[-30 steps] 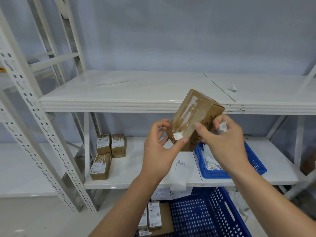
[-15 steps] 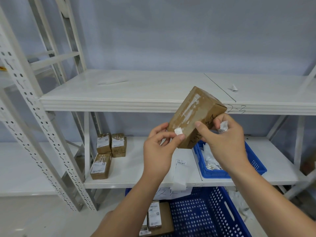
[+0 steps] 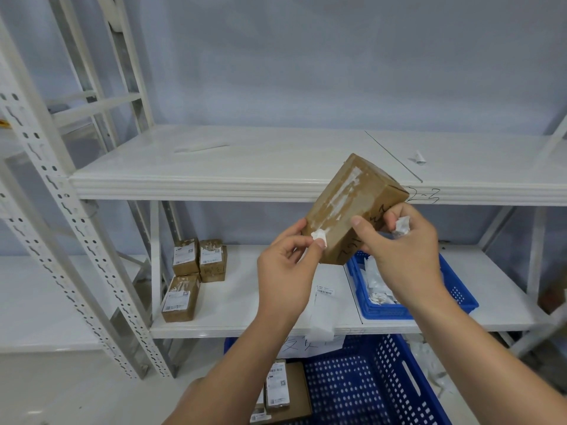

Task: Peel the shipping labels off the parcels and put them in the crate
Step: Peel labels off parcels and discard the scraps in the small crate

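Against the grey wall a white rack (image 3: 214,185) is seen, and all else is placed by it. Under its middle shelf a big blue perforated crate (image 3: 368,391) is found, with flat labelled boxes (image 3: 283,391) at its left end. On the right part of the middle shelf a shallow blue tray (image 3: 460,303) is set, and white peeled bits are heaped in it. At the left end of that shelf three parcels (image 3: 184,256) are grouped, each bearing a label: two side by side at the back, one in front.

Before the edge of the upper shelf the parcel (image 3: 352,204) is held in the air, tilted, its broad face streaked with white label remains and its side marked with black writing. It is gripped at its lower right by the right hand (image 3: 402,253), the thumb laid across the side face and the fingers curled behind. A crumpled wad (image 3: 402,227) is also held in those fingers. At the parcel's lower left corner a white scrap (image 3: 319,234) is pinched between thumb and forefinger of the left hand (image 3: 285,268). Whether the scrap is attached to the parcel cannot be told.

A loose label (image 3: 323,291) is seen on the middle shelf, between the three parcels and the tray.
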